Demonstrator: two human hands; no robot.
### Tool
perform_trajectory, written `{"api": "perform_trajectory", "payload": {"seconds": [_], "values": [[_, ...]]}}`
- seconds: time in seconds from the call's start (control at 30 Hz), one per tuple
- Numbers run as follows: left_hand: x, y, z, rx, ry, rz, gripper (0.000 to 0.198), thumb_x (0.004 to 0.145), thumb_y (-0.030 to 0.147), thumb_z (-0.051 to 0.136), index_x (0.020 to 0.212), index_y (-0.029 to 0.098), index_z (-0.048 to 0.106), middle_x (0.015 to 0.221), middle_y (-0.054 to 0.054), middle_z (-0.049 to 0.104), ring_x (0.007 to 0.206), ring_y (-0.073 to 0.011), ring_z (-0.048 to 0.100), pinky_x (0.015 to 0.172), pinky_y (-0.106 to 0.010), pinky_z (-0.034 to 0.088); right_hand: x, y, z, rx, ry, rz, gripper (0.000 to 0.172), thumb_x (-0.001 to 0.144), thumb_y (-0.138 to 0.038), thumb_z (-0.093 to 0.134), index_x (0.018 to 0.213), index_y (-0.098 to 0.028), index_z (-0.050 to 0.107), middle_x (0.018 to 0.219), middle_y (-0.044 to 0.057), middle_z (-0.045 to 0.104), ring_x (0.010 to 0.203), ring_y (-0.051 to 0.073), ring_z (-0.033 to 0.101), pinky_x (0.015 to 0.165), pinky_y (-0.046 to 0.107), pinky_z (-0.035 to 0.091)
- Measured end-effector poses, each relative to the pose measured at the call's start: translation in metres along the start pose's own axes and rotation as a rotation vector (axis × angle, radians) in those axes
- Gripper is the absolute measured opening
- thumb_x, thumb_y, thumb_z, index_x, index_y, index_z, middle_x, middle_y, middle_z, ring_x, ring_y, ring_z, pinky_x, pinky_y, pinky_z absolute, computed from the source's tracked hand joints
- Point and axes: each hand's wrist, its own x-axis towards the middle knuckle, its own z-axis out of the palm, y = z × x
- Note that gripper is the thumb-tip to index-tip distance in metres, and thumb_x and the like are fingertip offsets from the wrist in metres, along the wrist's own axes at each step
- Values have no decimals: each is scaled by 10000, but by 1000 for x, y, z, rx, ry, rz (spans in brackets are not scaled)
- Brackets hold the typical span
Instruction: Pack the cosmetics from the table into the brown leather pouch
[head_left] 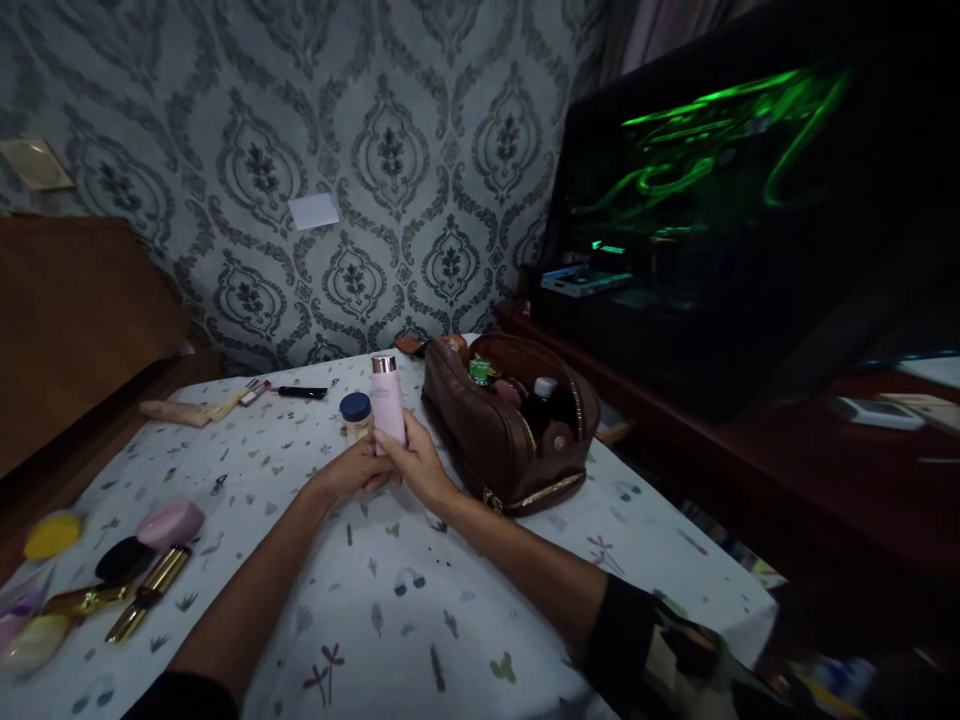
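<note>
A pink bottle [388, 400] with a shiny metallic cap stands upright between my two hands, at the middle of the printed cloth. My right hand [417, 462] is wrapped round its lower part. My left hand [354, 470] meets it at the bottle's base, fingers curled; what they grip, if anything, is hidden. Just behind the hands is a small jar with a dark blue lid [355, 407]. To the right, a brown leather bag [487, 430] lies unzipped, showing a green-capped item [480, 372] and a bottle with a pale cap [545, 386] inside.
At the left of the cloth [390, 620] lie gold tubes [150, 592], a pink sponge [170, 523], a yellow round item [52, 536] and a black oval one [124, 560]. Brushes [255, 391] lie at the back left. A dark computer case [675, 220] glows green at right.
</note>
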Motion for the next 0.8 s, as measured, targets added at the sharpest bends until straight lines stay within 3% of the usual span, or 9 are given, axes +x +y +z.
{"api": "perform_trajectory", "payload": {"seconds": [0.1, 0.2, 0.27, 0.4, 0.53, 0.63, 0.8], "values": [[-1, 6, 1, 33, -44, -6, 409, 700, 522, 739, 642, 154, 571, 365, 69, 451, 296, -46, 321, 337, -189, 222, 3, -10, -3, 44, 37, 9, 339, 817, -507, 635, 911, -202, 521, 798, 3, 585, 609, 117, 504, 487, 220, 426], [1, 14, 4, 93, -101, 9, 403, 662, 496, 782, 651, 144, 585, 493, 16, 585, 393, -82, 482, 397, -197, 359, 7, -22, -7, 75, 83, -17, 369, 808, -537, 650, 895, -206, 512, 771, -11, 594, 606, 120, 547, 510, 226, 471], [6, 18, 7, 150, -77, 66, 344, 693, 444, 753, 668, 142, 591, 580, -12, 631, 485, -109, 553, 453, -208, 419, 10, -31, -10, 73, 99, -41, 369, 819, -551, 639, 894, -215, 506, 728, -30, 582, 551, 110, 537, 461, 211, 448], [21, 29, 17, 276, 139, 230, 133, 724, 280, 627, 774, 161, 598, 687, -7, 631, 659, -148, 593, 594, -235, 484, 12, -52, -18, 64, 106, -128, 332, 880, -552, 578, 878, -228, 508, 674, -47, 561, 512, 100, 521, 457, 198, 426], [38, 49, 29, 525, 390, 411, 145, 688, 170, 515, 809, 180, 594, 755, -20, 621, 801, -201, 574, 778, -317, 499, 4, -77, -33, -14, 106, -228, 311, 935, -537, 508, 924, -226, 528, 671, -47, 559, 562, 115, 557, 589, 232, 475], [50, 64, 38, 652, 453, 555, 214, 727, 175, 495, 911, 178, 604, 929, -63, 637, 926, -234, 566, 882, -365, 478, -5, -96, -50, -93, 119, -225, 307, 951, -487, 502, 1099, -218, 488, 752, -38, 595, 588, 123, 581, 628, 256, 492], [70, 81, 52, 771, 470, 761, 317, 861, 297, 492, 1145, 180, 572, 1129, -106, 591, 1079, -264, 530, 970, -427, 444, -12, -116, -79, -127, 93, -203, 297, 952, -465, 508, 1088, -207, 447, 770, -39, 582, 591, 114, 584, 613, 258, 500]]}}
